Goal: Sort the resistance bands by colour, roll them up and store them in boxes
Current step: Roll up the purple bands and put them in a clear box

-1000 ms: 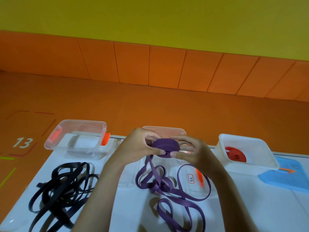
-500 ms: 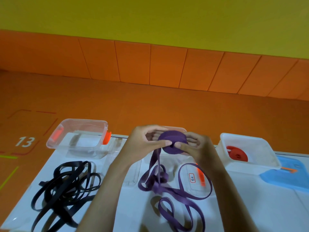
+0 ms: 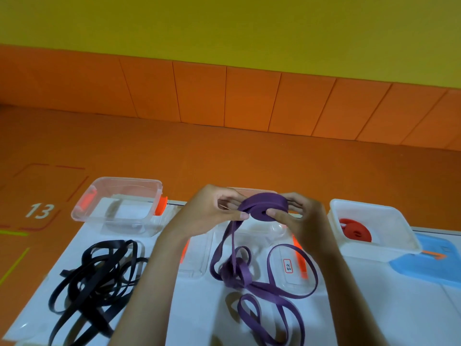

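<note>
We hold the rolled purple resistance band [image 3: 264, 208] above the white bench [image 3: 197, 310]: left hand [image 3: 209, 216] pinches its left edge, right hand [image 3: 298, 219] grips the right; loose tail trails down.

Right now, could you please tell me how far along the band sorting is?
Done: a red roll sits in the white box. In hand: the left hand and right hand hold the purple roll, its tail loose on the table. Left: the black bands lie tangled, unboxed.
</note>
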`<state>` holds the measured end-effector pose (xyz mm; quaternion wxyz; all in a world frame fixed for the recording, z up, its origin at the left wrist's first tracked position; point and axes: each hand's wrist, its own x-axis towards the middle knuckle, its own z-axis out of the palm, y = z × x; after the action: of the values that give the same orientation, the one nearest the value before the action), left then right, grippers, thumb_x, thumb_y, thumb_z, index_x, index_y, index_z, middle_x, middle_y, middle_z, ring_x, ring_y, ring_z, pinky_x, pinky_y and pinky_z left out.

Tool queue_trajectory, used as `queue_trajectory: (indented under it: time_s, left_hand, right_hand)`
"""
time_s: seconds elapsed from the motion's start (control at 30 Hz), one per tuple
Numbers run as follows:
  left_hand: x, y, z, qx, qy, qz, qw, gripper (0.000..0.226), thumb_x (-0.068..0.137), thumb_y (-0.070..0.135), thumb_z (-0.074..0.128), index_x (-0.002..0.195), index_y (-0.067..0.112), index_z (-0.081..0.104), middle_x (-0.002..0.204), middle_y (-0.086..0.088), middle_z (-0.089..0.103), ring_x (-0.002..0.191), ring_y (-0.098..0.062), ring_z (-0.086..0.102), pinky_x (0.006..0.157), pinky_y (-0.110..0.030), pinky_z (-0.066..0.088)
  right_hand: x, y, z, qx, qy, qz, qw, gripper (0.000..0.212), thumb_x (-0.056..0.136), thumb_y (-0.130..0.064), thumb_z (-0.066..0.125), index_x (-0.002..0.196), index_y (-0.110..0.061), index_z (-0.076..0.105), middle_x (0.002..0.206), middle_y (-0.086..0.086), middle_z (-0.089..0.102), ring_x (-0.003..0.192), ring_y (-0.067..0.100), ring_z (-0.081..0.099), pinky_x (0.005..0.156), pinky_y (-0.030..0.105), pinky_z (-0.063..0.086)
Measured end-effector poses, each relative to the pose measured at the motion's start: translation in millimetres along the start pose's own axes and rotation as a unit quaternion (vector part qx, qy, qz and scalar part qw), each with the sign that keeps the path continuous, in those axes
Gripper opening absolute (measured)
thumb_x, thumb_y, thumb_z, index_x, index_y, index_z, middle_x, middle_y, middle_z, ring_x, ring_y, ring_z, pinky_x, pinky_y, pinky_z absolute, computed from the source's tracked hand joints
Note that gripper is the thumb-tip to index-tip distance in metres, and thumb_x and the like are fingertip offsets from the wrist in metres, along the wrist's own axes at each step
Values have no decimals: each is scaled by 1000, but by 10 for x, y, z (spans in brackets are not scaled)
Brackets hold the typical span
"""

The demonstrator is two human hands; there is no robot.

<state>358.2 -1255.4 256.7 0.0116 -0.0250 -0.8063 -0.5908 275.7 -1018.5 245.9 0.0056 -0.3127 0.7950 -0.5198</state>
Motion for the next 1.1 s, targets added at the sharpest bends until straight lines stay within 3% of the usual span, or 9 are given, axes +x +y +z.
queue_trajectory:
  time_s: [0.2, 0.33, 0.5, 0.57, 0.7, 0.8, 0.9, 1.0, 1.1]
  left_hand:
    - [11, -55, 112, -37, 63, 9, 997, 28, 79, 23, 94, 103, 25, 80, 104, 9, 81, 98, -9, 77, 81, -22, 59]
    - [-29, -93, 179, -187, 49, 10, 981, 26, 86, 14, 87, 110, 25, 82, 118, 0, 80, 110, -19, 77, 87, -22, 59]
    - [-14, -90, 214, -174, 64, 6, 983, 23, 86, 16, 88, 108, 19, 81, 109, 1, 81, 101, -16, 77, 84, -22, 59]
    - [-16, -84, 191, -123, 65, 2, 990, 23, 87, 16, 87, 109, 16, 81, 105, 0, 82, 99, -18, 78, 84, -26, 61]
    - [-3, -10, 173, 6, 19, 29, 999, 22, 91, 19, 83, 113, 18, 80, 104, 9, 81, 96, -12, 76, 86, -30, 62]
    - [-11, 48, 221, -35, 47, 34, 998, 33, 88, 25, 87, 120, 23, 76, 108, 9, 81, 99, -12, 77, 89, -31, 63]
    - [-20, 43, 212, -85, 71, 36, 993, 40, 82, 21, 92, 119, 20, 77, 110, 5, 81, 103, -15, 78, 88, -30, 63]
    - [-17, 43, 135, -63, 49, 34, 996, 35, 83, 18, 91, 115, 21, 80, 107, 6, 82, 100, -15, 79, 84, -26, 62]
    - [-7, 56, 142, -24, 22, 30, 999, 33, 85, 17, 89, 115, 22, 79, 106, 8, 82, 99, -12, 78, 86, -27, 63]
  right_hand:
    - [-31, 12, 33, 88, 3, 43, 995, 23, 82, -16, 88, 102, -17, 78, 96, -7, 81, 92, 12, 78, 84, 24, 61]
    - [-63, -24, 48, 249, 8, 130, 960, 27, 75, -27, 86, 99, -15, 80, 102, 7, 81, 96, 26, 79, 74, 29, 64]
    - [-99, 30, 143, 331, -6, 194, 924, 31, 70, -31, 88, 95, -15, 80, 106, 16, 79, 102, 35, 77, 79, 32, 64]
    - [-125, 49, 132, 312, -43, 192, 929, 31, 73, -26, 88, 98, -11, 78, 106, 13, 79, 103, 32, 77, 82, 29, 63]
    - [-76, 8, 5, 139, -127, 92, 978, 32, 80, -23, 88, 109, -20, 75, 104, -4, 80, 99, 14, 76, 82, 22, 61]
    - [-41, -54, -44, 201, -68, 105, 971, 31, 73, -28, 88, 102, -22, 79, 102, 2, 81, 97, 22, 78, 77, 28, 64]
    - [-59, -53, 3, 287, -18, 134, 948, 35, 74, -22, 85, 105, -10, 74, 107, 12, 79, 100, 32, 77, 75, 30, 64]
    - [-81, -68, -6, 244, -70, 117, 960, 35, 77, -20, 84, 105, -6, 69, 110, 8, 79, 101, 26, 77, 77, 26, 62]
    - [-39, -144, -97, 160, -121, 87, 976, 37, 76, -24, 86, 110, -19, 72, 106, -3, 80, 98, 17, 78, 78, 24, 62]
